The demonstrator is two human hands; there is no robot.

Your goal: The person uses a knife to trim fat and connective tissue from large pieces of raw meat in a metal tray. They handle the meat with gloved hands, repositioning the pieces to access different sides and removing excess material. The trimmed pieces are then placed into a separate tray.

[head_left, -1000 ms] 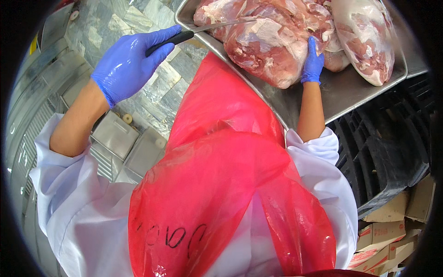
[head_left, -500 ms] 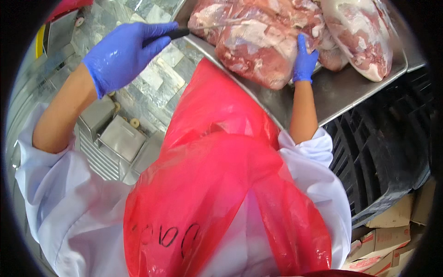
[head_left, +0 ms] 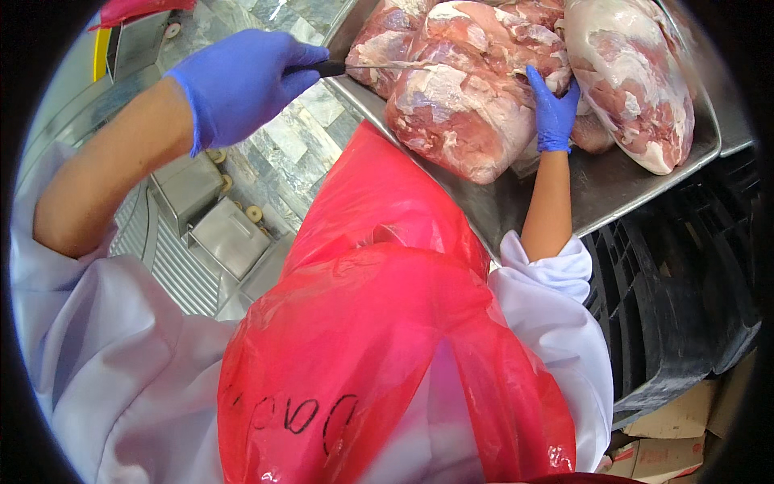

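Right hand [head_left: 556, 117] has spread wider, touching meat, can't tell if gripping; metal tray [head_left: 613, 185] holds large raw meat cut [head_left: 459, 105], fat-covered cut [head_left: 633, 93] at right; left hand [head_left: 246, 89] clenched round black-handled knife [head_left: 329, 68]

1. Tray [head_left: 613, 184] ahead-right; meat cuts [head_left: 383, 48] in it.
2. Right hand [head_left: 555, 114] over tray, between middle cut [head_left: 463, 121] and rightmost cut [head_left: 633, 93].
3. Left hand [head_left: 246, 85] left of tray; knife [head_left: 326, 68] across rim, over meat.
4. Pallets [head_left: 669, 298] right of tray.
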